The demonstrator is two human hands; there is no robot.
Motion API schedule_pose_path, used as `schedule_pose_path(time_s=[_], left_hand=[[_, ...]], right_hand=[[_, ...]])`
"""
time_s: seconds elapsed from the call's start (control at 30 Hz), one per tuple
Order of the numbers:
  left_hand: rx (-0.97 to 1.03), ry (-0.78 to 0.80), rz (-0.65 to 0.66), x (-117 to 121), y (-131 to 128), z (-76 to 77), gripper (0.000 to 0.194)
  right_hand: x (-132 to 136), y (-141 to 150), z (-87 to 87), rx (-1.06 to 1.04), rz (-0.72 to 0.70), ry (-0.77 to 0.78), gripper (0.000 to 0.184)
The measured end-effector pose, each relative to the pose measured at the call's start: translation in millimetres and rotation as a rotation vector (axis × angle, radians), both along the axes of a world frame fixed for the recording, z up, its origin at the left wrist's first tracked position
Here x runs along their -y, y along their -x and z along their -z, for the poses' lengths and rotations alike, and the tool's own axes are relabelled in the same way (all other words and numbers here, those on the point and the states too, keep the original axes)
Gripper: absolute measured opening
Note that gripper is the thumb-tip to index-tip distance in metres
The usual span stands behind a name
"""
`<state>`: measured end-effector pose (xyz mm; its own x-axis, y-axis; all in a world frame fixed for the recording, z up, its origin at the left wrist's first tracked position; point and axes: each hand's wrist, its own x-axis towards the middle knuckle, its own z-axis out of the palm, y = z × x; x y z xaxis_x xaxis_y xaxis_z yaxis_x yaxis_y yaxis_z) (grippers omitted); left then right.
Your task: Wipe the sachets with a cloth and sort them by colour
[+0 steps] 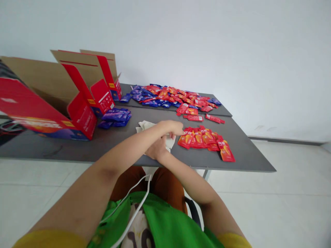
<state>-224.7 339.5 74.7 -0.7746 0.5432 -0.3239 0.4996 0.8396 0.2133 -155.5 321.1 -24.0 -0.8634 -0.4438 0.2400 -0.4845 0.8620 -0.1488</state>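
Left hand (169, 128) is held extended, fingers straight and seemingly empty, just beside a row of red sachets (204, 139) on the grey table (248, 162). Right hand (157, 148), partly hidden beneath the left forearm, rests on a white cloth (146, 125); its grip cannot be told. Blue sachets (115, 117) are set apart, seemingly sorted by colour, near red-printed cardboard boxes (82, 117).

gap: grey table (152, 115) between blue sachets (115, 117) and red sachets (204, 139) | obstacle: red cardboard boxes (81, 119), left
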Motion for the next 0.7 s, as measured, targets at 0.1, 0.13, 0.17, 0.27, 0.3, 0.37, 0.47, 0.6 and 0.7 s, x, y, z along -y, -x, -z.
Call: schedule_pose_path(time_s=[0.1, 0.13, 0.17, 0.27, 0.3, 0.37, 0.47, 0.6, 0.7], left_hand=[[-0.257, -0.150, -0.087, 84, 24, -15.8, 0.036], [-0.370, -0.188, -0.176, 113, 31, -16.0, 0.033], [-0.493, -0.197, -0.291, 140, 37, -13.8, 0.029], [-0.706, -0.161, -0.565, 207, 47, 2.9, 0.033], [-0.704, -0.150, -0.609, 222, 49, 10.0, 0.034], [-0.705, -0.157, -0.661, 241, 49, 23.5, 0.033], [-0.727, -0.230, -0.648, 242, 53, 37.6, 0.032], [-0.707, -0.378, -0.571, 215, 74, 45.2, 0.031], [-0.631, -0.464, -0.487, 191, 100, 46.3, 0.030]], right_hand=[[-3, 17, -9.0, -0.131, 0.062, -0.049, 0.051], [-3, 24, -11.1, -0.151, 0.086, -0.071, 0.055], [-3, 31, -13.0, -0.151, 0.105, -0.090, 0.057], [-1, 53, -18.9, -0.074, 0.130, -0.115, 0.056], [-1, 59, -20.9, -0.038, 0.135, -0.118, 0.056], [-1, 68, -24.2, 0.026, 0.146, -0.120, 0.058], [-2, 73, -25.3, 0.027, 0.185, -0.097, 0.055], [-3, 70, -21.6, -0.014, 0.287, -0.029, 0.049], [-2, 67, -19.7, 0.013, 0.348, 0.014, 0.044]])
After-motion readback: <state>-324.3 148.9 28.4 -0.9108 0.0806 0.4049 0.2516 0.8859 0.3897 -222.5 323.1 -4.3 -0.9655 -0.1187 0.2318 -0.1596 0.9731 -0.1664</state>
